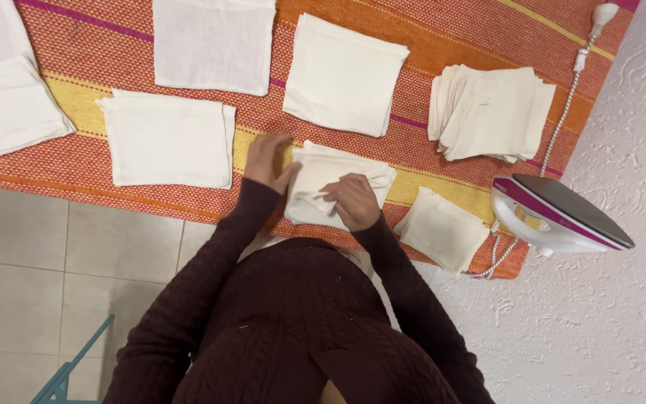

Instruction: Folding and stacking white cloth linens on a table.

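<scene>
White folded cotton cloth (336, 184) is what we have under both hands, lying on the orange, red and yellow striped woven cover (443, 45) near its front edge, directly before our body. Our left hand (267, 161) rests at the cloth's left edge with fingers spread and flat, pressing rather than gripping. Our right hand (353, 200) sits on the lower right part, fingers curled and pinching a loose fold of the same cloth.

We judge this piece to be light, soft and limp: it bunches where we pinch it and would sag if lifted by one corner. It looks neither slippery nor fragile, and the rough weave beneath should keep it from sliding. Best hold, in our view, is at two corners or along a folded edge, with the flat of the other hand keeping the layers together.

Around it lie more pale cloths: a small square folded cloth (443, 228) just to the right, a fanned stack of folded cloths (491, 112) farther back on the right, and a flat rectangular cloth (167, 140) to the left, with others behind. A white and magenta electric iron (558, 213) stands at the cover's right end, well apart from our hands, its braided cord (562, 120) trailing upward.
</scene>
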